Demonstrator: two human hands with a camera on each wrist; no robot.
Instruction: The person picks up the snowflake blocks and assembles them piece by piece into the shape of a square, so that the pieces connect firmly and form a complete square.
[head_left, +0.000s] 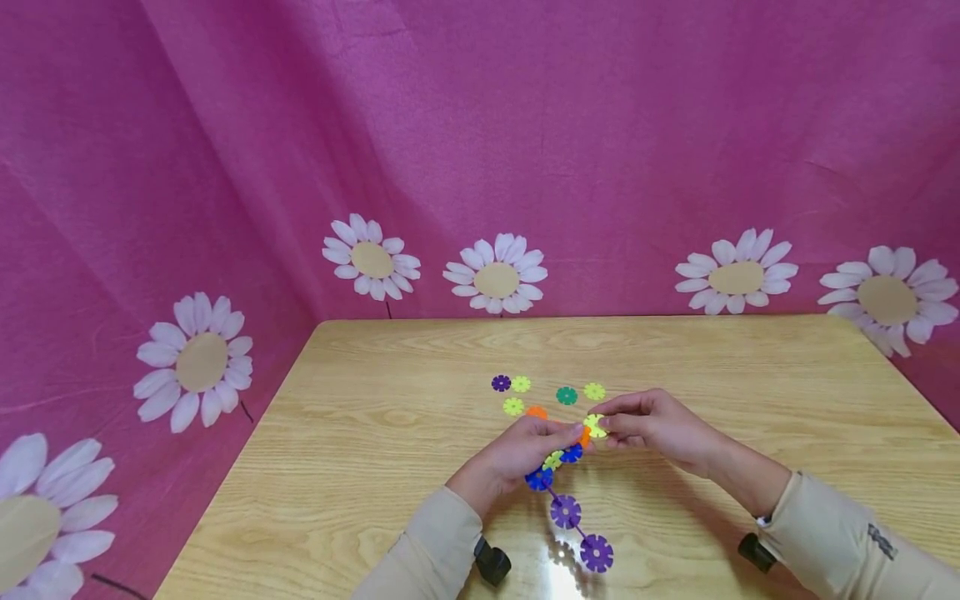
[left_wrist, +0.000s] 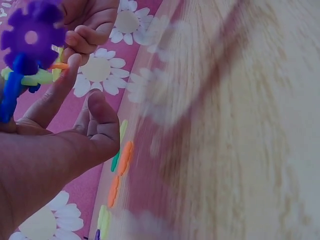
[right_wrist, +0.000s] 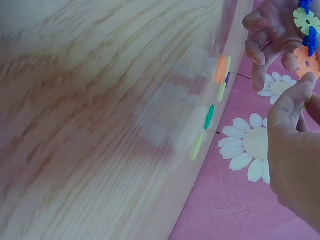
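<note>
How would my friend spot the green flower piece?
On the wooden table, find the yellow disc lying beyond the right hand. To its left lies the green disc. It alone is dark green; nearby lie yellow ones, an orange disc and a purple disc.

We see L sleeve: beige, long, L cuff just behind grip of L hand. R sleeve: same beige, long, R cuff behind grip of R hand; sm. dk mark farther back from grip, too sm. for us to read. Blk unit beside L cuff; 2nd blk unit, rounded, beside R cuff.
</note>
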